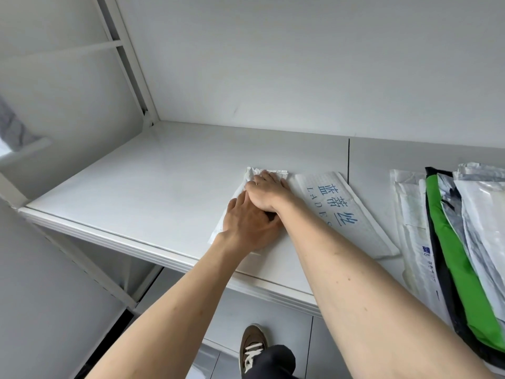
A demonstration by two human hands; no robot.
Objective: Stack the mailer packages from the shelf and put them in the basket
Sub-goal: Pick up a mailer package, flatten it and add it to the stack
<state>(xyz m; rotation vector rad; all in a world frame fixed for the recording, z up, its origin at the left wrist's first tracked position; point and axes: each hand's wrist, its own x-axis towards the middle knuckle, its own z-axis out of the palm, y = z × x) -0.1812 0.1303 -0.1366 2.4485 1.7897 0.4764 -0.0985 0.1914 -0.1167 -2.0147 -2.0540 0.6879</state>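
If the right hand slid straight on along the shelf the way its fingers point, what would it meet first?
The right hand lies on the white mailer, fingers pointing to the crumpled far end. Past that, only bare shelf shows, then the back wall. Probably free until the wall, though depth is hard to judge.

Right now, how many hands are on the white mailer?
2. The left hand presses flat on the near part of the white mailer; the right hand lies across it, on the far folded end.
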